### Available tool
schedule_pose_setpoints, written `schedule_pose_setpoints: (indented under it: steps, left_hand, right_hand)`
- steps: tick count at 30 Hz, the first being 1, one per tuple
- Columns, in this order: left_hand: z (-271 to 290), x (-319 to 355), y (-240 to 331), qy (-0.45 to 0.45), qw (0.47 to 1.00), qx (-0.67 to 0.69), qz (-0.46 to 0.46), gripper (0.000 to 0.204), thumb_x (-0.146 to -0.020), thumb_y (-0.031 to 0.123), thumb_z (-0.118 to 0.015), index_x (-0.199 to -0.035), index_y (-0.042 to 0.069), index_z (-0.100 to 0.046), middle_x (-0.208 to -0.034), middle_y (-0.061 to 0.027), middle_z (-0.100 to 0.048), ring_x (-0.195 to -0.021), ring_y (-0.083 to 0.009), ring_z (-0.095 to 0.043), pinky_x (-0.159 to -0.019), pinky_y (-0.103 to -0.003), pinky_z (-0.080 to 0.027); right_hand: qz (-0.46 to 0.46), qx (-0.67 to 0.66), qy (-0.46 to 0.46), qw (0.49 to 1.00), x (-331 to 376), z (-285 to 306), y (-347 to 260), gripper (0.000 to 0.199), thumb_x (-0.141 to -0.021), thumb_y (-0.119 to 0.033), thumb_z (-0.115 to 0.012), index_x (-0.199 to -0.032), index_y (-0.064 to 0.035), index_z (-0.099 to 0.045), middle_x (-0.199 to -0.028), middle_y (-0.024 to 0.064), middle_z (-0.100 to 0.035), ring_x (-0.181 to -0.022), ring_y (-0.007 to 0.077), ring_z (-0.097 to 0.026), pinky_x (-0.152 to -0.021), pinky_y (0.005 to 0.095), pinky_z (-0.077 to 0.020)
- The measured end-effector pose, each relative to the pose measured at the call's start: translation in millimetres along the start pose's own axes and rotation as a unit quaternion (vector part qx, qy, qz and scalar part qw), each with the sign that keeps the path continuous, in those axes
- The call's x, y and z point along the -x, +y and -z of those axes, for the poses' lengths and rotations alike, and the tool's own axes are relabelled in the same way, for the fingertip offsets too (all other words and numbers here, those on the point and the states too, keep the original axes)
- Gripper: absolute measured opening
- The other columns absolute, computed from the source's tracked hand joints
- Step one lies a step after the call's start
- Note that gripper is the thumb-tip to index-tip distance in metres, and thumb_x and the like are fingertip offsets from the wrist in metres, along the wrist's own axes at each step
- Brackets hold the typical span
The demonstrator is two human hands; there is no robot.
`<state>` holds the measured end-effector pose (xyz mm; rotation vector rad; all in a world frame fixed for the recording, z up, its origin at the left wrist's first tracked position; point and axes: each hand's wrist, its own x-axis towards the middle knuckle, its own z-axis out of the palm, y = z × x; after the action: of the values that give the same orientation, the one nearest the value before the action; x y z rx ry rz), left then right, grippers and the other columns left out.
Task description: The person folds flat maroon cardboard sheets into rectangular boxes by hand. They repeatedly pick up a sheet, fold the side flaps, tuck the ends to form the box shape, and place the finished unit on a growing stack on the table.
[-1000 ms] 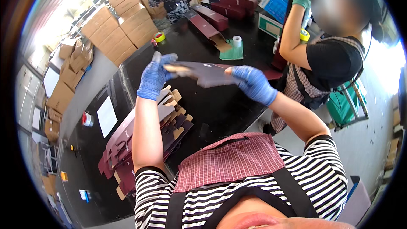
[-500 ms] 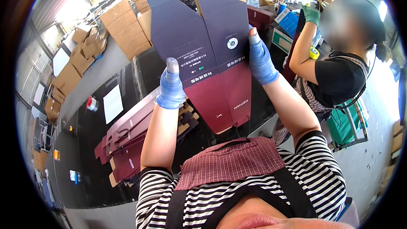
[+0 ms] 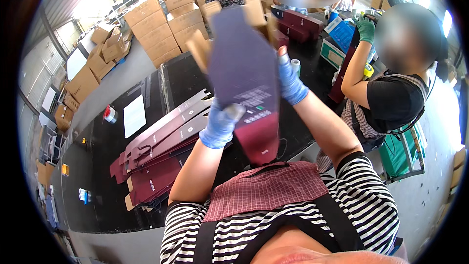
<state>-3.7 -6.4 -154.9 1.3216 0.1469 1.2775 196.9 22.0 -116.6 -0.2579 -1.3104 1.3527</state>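
Between my two hands is a long cardboard box (image 3: pixel 244 68), dark purple above and maroon below, with its brown-lined flaps spread out at the top. It is tilted and smeared by motion. My left hand (image 3: pixel 219 122), in a blue glove, grips its left side, the thumb lying across the printed front face. On the right edge, my right hand (image 3: pixel 292 79), also blue-gloved, presses with the thumb pointing up; its other fingers are hidden behind the box. A pile of flattened maroon boxes (image 3: pixel 163 149) lies on the black table (image 3: pixel 97 166) beside my left forearm.
A paper sheet (image 3: pixel 134 116) and a tape roll (image 3: pixel 110 114) lie on the table's left. Formed maroon boxes (image 3: pixel 298 24) lie beyond my hands. At right a co-worker (image 3: pixel 391 93) in green gloves holds a maroon box. Stacked cartons (image 3: pixel 151 32) stand behind.
The flat, wide box has been squeezed into a narrower, opened-out form, its flaps now spread. My left hand has moved right and down, toward my right hand.
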Motion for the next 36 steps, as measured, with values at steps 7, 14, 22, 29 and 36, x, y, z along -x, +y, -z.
schedule_pose_setpoints:
  steps: [7,14,22,29,36]
  left_hand:
    - [-22.8,-4.3,13.4,0.116,0.982,-0.125,-0.078,0.123,-0.076,0.022,-0.083,-0.157,0.011,0.009,-0.141,-0.0124,-0.042,-0.123,-0.0226,-0.047,-0.106,-0.037,-0.040]
    - [-41.4,16.3,4.4,0.116,0.947,-0.286,-0.089,0.142,-0.065,0.048,-0.089,-0.154,0.000,0.010,-0.151,-0.0195,-0.022,-0.136,-0.0290,-0.033,-0.111,-0.040,-0.034]
    - [-41.7,-20.2,53.1,-0.046,0.991,-0.112,-0.050,0.128,-0.072,0.054,-0.083,-0.158,0.008,0.000,-0.155,-0.0134,-0.026,-0.136,-0.0252,-0.039,-0.110,-0.039,-0.037]
    - [-48.0,-57.6,103.6,-0.014,0.972,-0.232,-0.036,0.095,-0.086,0.037,-0.069,-0.158,0.008,-0.014,-0.145,-0.0129,-0.042,-0.126,-0.0223,-0.047,-0.110,-0.037,-0.036]
    - [-46.8,-48.5,99.4,-0.050,0.969,-0.220,-0.102,0.097,-0.086,0.039,-0.069,-0.156,0.000,-0.015,-0.146,-0.0148,-0.041,-0.133,-0.0237,-0.042,-0.113,-0.037,-0.030]
  right_hand:
    - [0.013,0.027,-0.073,0.997,13.4,-23.9,2.3,0.086,-0.091,-0.061,-0.058,-0.149,-0.0022,-0.032,-0.142,0.0156,-0.047,-0.129,0.0213,-0.049,-0.106,0.0354,-0.0433]
    - [0.020,0.136,-0.006,0.991,23.2,-38.5,-29.1,0.103,-0.075,-0.040,-0.082,-0.151,0.0010,-0.027,-0.141,0.0129,-0.048,-0.131,0.0222,-0.045,-0.111,0.0380,-0.0345]
    - [0.000,0.038,-0.055,0.998,27.8,-19.4,-8.4,0.111,-0.075,-0.049,-0.082,-0.154,0.0012,-0.021,-0.152,0.0129,-0.036,-0.141,0.0225,-0.032,-0.117,0.0381,-0.0206]
    - [0.045,0.058,-0.126,0.989,44.7,-67.5,-29.9,0.142,-0.058,-0.058,-0.088,-0.157,-0.0041,-0.001,-0.160,0.0141,-0.019,-0.146,0.0239,-0.021,-0.118,0.0395,-0.0178]
    - [0.198,0.308,-0.042,0.930,67.5,-81.2,-48.6,0.132,-0.070,-0.039,-0.088,-0.156,-0.0035,0.005,-0.162,0.0189,-0.011,-0.149,0.0283,-0.015,-0.119,0.0407,-0.0150]
